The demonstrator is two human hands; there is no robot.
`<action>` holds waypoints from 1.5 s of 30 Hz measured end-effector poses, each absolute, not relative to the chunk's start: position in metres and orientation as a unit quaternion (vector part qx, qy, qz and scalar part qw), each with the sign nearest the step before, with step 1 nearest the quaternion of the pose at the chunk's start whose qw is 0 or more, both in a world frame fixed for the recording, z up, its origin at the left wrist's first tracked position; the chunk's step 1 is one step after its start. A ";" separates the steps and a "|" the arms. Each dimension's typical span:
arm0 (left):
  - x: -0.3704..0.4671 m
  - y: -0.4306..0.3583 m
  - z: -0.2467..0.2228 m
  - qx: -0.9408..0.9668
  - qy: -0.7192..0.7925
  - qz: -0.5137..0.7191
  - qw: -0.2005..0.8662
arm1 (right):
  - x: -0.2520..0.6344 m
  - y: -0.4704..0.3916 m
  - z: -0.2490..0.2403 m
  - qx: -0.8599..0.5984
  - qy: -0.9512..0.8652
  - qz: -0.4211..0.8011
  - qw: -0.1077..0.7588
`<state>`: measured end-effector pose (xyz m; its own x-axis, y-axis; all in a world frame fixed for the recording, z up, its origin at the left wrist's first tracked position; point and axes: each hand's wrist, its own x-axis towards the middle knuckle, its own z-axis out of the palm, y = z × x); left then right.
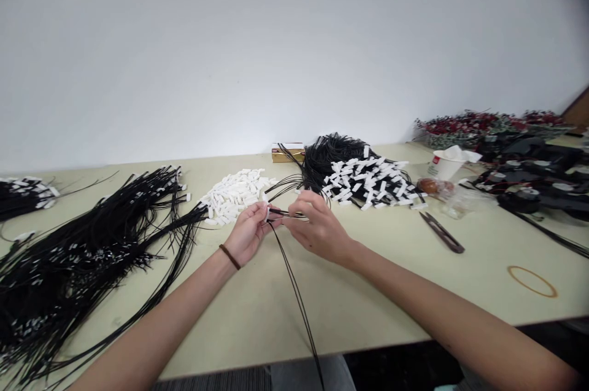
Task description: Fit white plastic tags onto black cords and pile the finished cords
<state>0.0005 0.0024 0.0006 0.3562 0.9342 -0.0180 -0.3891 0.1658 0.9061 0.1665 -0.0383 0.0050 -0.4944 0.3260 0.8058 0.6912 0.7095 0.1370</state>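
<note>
Between finger and thumb, my left hand point(251, 228) pinches a small white plastic connector, mostly covered by the fingers. Thin black wires point(294, 283) run from it and hang down over the table's front edge. Close on its right, my right hand point(317, 228) is closed around black wire ends at the connector. Just behind my left hand lies a pile of loose white connectors point(234, 191). Beyond my right hand is a heap of black wires ending in white connectors point(368, 179).
Bundles of black wires point(92, 256) cover the table's left side. At right lie snips point(442, 232), a paper cup point(445, 167), a plastic bag point(460, 202), an orange ring point(532, 281) and black parts point(543, 176). A gold box point(288, 153) stands near the wall.
</note>
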 end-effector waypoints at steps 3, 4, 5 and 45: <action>0.000 0.004 -0.001 0.432 0.304 0.478 0.702 | 0.161 -0.038 -0.001 -0.272 -0.849 -0.251 0.376; 0.000 0.004 -0.002 0.432 0.305 0.477 0.702 | 0.159 -0.038 -0.003 -0.270 -0.850 -0.256 0.373; 0.001 0.004 -0.002 0.432 0.307 0.477 0.701 | 0.157 -0.038 -0.004 -0.270 -0.849 -0.260 0.373; -0.001 0.003 0.006 0.451 0.328 0.456 0.694 | 0.172 -0.042 0.034 -0.335 -0.529 0.357 0.693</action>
<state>-0.0013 0.0028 0.0058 0.3683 0.9286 -0.0446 -0.3364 0.1779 0.9247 0.1717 -0.0419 0.0344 0.1847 0.8495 0.4942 -0.1403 0.5205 -0.8423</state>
